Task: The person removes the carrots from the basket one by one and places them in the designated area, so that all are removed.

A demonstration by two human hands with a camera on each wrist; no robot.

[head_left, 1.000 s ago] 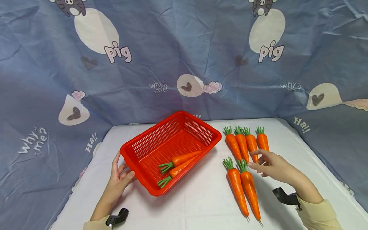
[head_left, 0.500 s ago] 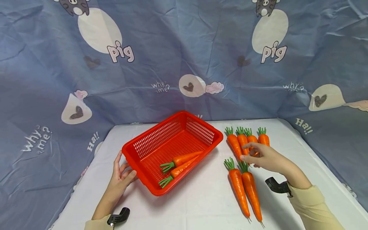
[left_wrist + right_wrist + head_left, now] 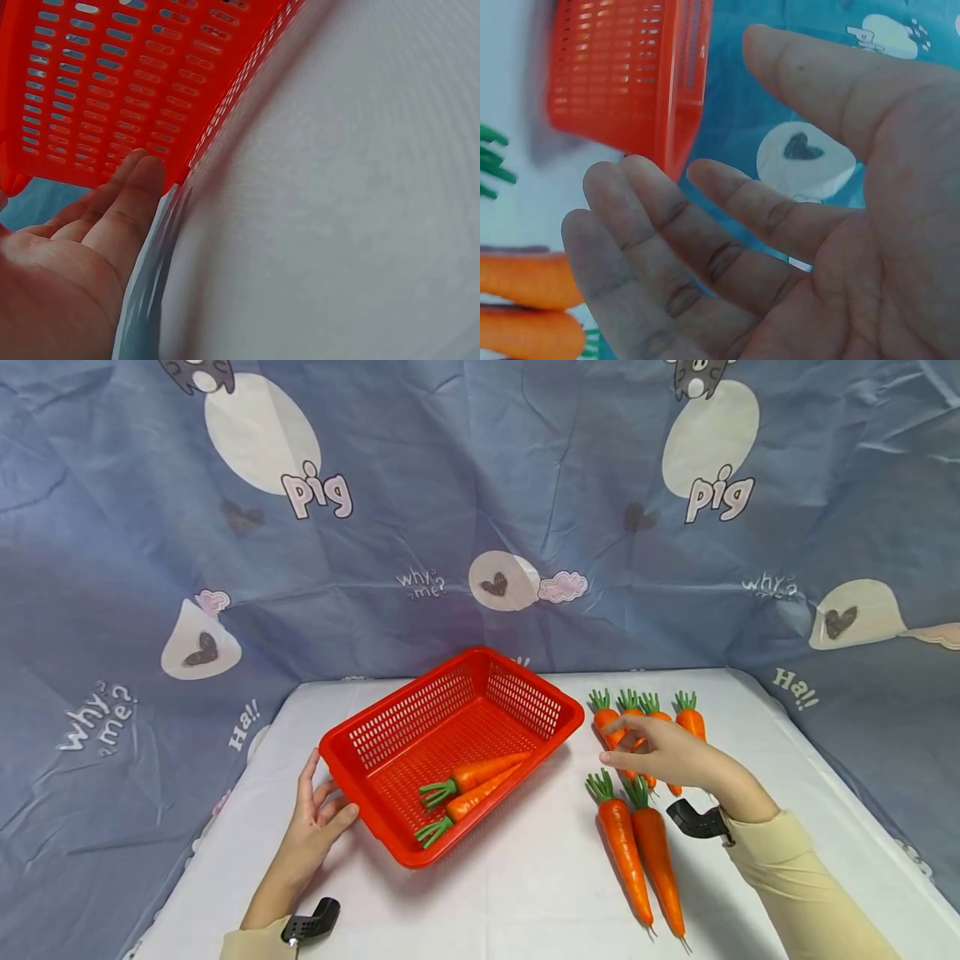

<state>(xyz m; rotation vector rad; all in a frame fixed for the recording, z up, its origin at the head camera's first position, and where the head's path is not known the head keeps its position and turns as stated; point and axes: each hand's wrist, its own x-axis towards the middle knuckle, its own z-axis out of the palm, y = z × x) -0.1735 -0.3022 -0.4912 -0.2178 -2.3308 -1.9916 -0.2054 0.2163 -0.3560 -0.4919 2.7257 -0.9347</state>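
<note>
A red plastic basket (image 3: 427, 727) with slotted walls stands on the table, with two carrots (image 3: 480, 770) inside. My left hand (image 3: 311, 835) rests against its near-left end; in the left wrist view straight fingers (image 3: 120, 214) touch the slotted wall below the rim. My right hand (image 3: 667, 753), holding nothing, hovers over the back row of carrots (image 3: 690, 721), its fingers loosely bent and thumb apart from them. It partly hides that row. Two front carrots (image 3: 626, 860) lie side by side below it, green tops toward the back. The right wrist view shows an empty palm (image 3: 832, 300).
A white cloth covers the table (image 3: 517, 893). Behind it and at both sides hangs a blue printed sheet (image 3: 390, 635). A black wrist camera (image 3: 311, 922) sits on the left wrist, another black camera (image 3: 697, 820) on the right.
My right hand has moved left across the back row of carrots, toward the basket. The left hand has stayed at the basket's end. The head view has shifted slightly.
</note>
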